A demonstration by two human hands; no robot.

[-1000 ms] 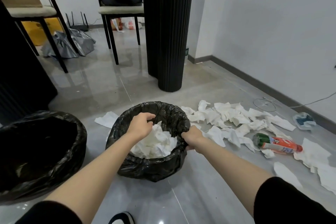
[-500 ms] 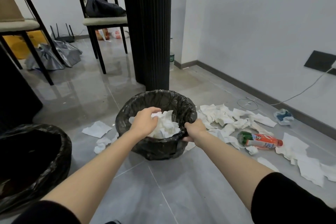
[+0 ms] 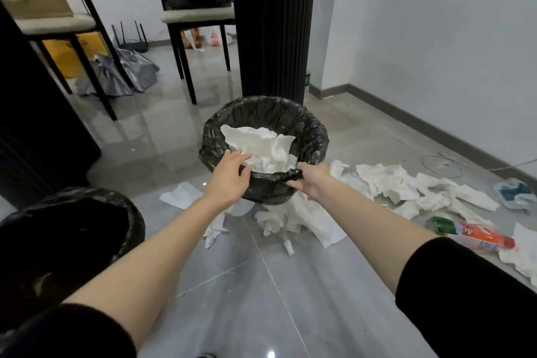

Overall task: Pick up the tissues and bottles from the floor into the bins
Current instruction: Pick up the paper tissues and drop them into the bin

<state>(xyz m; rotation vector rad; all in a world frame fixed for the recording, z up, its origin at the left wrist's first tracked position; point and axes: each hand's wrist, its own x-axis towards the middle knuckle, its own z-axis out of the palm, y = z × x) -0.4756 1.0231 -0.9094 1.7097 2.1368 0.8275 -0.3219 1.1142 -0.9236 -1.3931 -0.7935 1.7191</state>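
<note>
A bin lined with a black bag stands ahead of me, heaped with white tissues. My right hand grips its near rim, pinching the bag. My left hand lies at the near left rim with fingers spread, touching the bag and the tissue edge. Crumpled tissues lie on the floor just below the bin, and several more tissues spread to the right. A plastic bottle with an orange label and green end lies on its side at the right. A second black-lined bin is at my near left.
A black fluted pillar rises right behind the bin. Two chairs and a folded grey umbrella are at the back left. A blue and white wrapper and a cable lie by the right wall. A lone tissue lies between the bins.
The bin has shifted back from the floor tissues, uncovering a crumpled pile beneath its near side. My left hand has come out of the tissue heap to the near rim, its fingers now spread.
</note>
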